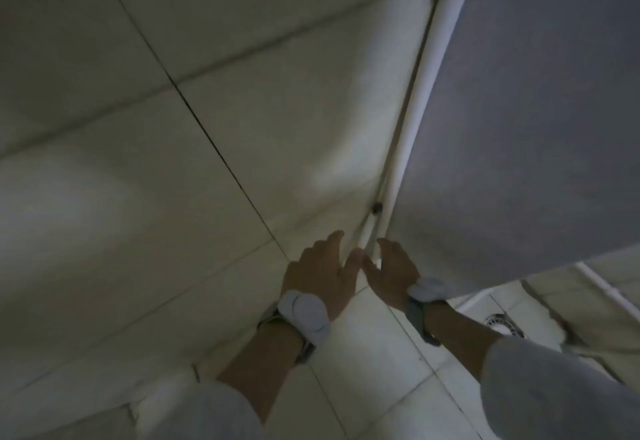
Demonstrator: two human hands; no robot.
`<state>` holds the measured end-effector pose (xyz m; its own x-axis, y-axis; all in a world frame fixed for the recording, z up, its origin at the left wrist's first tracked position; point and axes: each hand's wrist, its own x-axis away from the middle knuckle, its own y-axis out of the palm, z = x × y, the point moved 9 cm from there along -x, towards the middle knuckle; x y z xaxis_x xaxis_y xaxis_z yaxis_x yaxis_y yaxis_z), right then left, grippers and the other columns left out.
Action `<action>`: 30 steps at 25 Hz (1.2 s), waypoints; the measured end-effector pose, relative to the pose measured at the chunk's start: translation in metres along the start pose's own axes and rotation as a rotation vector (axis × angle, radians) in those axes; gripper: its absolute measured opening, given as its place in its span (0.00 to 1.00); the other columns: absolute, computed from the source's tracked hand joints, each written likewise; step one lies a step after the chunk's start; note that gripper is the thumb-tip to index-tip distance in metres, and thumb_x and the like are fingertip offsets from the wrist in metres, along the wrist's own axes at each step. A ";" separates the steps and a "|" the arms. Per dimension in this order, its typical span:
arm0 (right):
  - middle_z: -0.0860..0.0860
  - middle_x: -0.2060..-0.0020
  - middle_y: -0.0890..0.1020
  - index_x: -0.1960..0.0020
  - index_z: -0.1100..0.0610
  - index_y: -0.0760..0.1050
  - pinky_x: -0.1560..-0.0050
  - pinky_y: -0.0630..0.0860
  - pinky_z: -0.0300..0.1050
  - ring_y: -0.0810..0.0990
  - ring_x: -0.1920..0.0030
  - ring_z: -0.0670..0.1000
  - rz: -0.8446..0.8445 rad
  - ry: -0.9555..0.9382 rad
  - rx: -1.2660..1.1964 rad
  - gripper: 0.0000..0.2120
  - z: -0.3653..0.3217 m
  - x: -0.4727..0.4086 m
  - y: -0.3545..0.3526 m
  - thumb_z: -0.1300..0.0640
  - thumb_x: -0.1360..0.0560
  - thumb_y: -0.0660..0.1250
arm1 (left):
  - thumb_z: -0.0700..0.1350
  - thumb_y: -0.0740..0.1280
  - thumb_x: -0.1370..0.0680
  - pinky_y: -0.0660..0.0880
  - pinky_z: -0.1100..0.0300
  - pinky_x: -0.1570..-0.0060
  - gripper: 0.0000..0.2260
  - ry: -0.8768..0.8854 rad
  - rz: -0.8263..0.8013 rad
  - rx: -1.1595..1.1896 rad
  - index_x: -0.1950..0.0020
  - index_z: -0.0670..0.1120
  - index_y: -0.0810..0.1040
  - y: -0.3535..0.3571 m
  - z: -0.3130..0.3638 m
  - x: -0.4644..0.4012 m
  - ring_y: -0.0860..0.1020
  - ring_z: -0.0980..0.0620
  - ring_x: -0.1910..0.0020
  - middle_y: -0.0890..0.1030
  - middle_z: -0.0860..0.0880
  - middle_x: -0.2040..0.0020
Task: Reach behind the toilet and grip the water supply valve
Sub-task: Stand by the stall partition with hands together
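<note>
Head view: no valve can be made out in the dim corner. A white pipe (415, 107) runs down along the grey panel (536, 128) to just beyond the fingertips. Left hand (322, 271) and right hand (394, 271) reach forward side by side, fingers spread, holding nothing, thumbs nearly touching, over the tiled wall (138, 162).

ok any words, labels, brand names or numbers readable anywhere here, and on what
None can be read: the picture is dim and blurred.
Wall tiles: no text.
White pipe: no markings visible.
Grey panel: plain.
Wrist bands on the left hand and right hand: no print shows.
</note>
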<state>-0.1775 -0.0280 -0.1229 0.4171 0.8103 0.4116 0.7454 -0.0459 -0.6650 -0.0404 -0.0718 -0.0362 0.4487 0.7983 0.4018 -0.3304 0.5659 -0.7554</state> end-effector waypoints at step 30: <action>0.57 0.66 0.85 0.59 0.59 0.76 0.55 0.82 0.60 0.84 0.63 0.60 -0.252 0.227 -0.019 0.18 0.034 -0.053 0.073 0.43 0.34 0.65 | 0.59 0.51 0.18 0.68 0.56 0.41 0.24 -0.295 -0.103 0.367 0.25 0.51 0.64 0.075 -0.093 -0.015 0.75 0.41 0.37 0.76 0.43 0.33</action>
<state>-0.1632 -0.0549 -0.2140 0.3222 0.6472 0.6908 0.8482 0.1267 -0.5143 0.0054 -0.0604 -0.1474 0.2570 0.7286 0.6348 -0.5921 0.6379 -0.4925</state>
